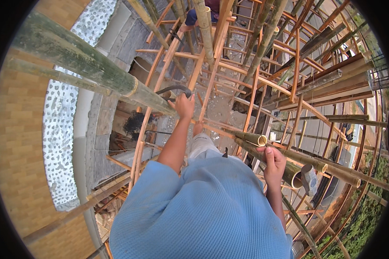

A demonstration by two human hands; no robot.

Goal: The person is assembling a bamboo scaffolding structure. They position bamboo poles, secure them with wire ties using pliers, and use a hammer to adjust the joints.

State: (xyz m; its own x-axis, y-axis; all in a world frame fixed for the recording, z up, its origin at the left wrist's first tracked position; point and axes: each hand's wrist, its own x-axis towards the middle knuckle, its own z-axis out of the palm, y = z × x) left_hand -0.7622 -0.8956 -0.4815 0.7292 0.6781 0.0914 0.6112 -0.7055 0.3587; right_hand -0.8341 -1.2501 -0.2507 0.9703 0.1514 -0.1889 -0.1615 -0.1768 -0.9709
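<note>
I look straight down from a scaffold of bamboo and thin orange wooden slats. My left hand is stretched forward and closed on a dark curved tool, which lies against a thick green bamboo pole slanting in from the upper left. My right hand is closed around a shorter bamboo pole at hip height, close to its cut end. Another cut pole end sits just above that hand. My blue shirt and one grey trouser leg fill the lower middle.
Another person sits higher in the frame among the poles. A brick wall with a pebbled band runs down the left. Orange curved slats cross the middle, and a grey metal object hangs by my right hand. Ground and greenery lie far below.
</note>
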